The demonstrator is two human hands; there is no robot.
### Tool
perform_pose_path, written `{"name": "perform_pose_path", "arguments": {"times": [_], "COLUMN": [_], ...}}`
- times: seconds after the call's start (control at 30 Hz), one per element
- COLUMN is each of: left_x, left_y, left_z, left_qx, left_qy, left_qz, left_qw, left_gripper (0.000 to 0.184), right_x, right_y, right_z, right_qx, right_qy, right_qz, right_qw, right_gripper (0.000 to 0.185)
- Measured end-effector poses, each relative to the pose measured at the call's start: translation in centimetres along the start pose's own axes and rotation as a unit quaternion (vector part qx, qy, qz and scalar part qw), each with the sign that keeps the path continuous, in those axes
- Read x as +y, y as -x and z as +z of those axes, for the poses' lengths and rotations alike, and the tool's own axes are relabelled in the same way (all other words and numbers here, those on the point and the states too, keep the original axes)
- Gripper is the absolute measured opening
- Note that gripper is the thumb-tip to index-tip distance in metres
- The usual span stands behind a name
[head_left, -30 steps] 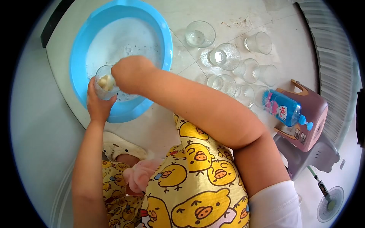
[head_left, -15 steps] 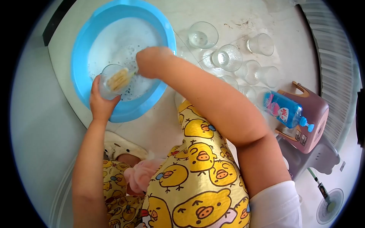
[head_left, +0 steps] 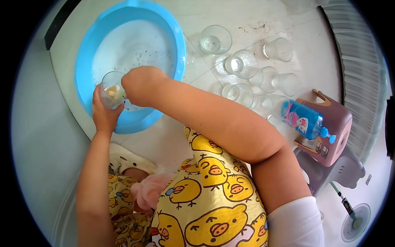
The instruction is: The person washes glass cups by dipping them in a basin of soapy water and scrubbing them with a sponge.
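My left hand [head_left: 108,115] wraps round a clear drinking glass [head_left: 108,80] and holds it tilted over the near left side of a blue basin [head_left: 178,49]. Inside the glass is the pale cream head of a cup brush [head_left: 111,92]. My right hand [head_left: 144,85] is closed at the glass's mouth on the brush's handle, which the fingers mostly hide. White suds [head_left: 135,41] fill the basin below both hands.
Several clear glasses [head_left: 242,65] stand on the tiled floor right of the basin. Beyond them a blue dish-soap bottle [head_left: 304,120] with a pump rests by a mauve container [head_left: 335,123] and a grey stool [head_left: 343,168]. A pleated curtain [head_left: 358,61] hangs at the right.
My right hand has moved left and pushed the brush head deeper into the glass. The glass now points more upright in my left hand. The view has shifted slightly.
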State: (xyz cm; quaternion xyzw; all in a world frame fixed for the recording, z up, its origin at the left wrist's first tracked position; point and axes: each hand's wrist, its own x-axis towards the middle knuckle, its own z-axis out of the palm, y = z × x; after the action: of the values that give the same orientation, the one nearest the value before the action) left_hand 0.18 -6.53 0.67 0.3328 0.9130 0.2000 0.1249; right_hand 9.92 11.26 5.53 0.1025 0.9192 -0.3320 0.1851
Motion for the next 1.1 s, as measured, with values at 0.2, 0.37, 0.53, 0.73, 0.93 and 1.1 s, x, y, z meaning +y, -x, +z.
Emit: {"name": "perform_pose_path", "arguments": {"times": [0.2,0.37,0.53,0.73,0.93,1.1], "left_x": [-0.8,-0.6,-1.3,-1.7,-1.0,-1.5], "left_y": [-0.2,0.0,-0.1,-0.1,-0.2,-0.3], "left_z": [0.1,0.3,0.3,0.6,0.2,0.3], "left_qx": [-0.005,0.035,0.014,0.023,0.032,0.010], "left_qy": [0.001,0.001,-0.009,0.011,-0.012,0.019], "left_qz": [0.079,-0.002,0.052,0.052,0.039,0.051], "left_qw": [0.997,0.999,0.999,0.998,0.999,0.998], "left_gripper": [0.084,0.086,0.086,0.086,0.085,0.084], "right_x": [1.7,0.0,1.0,0.6,-0.9,2.1], "right_y": [-0.3,-0.4,0.0,-0.5,-0.6,-0.7], "right_z": [-1.0,1.0,-0.7,-0.9,-0.5,-0.9], "right_qx": [0.015,-0.004,0.016,-0.013,0.004,0.008], "right_qy": [0.057,-0.075,0.049,0.023,0.054,0.013], "right_qz": [0.036,0.053,0.044,0.025,0.006,0.069], "right_qw": [0.998,0.996,0.998,0.999,0.998,0.997], "right_gripper": [0.017,0.017,0.017,0.013,0.015,0.017]}}
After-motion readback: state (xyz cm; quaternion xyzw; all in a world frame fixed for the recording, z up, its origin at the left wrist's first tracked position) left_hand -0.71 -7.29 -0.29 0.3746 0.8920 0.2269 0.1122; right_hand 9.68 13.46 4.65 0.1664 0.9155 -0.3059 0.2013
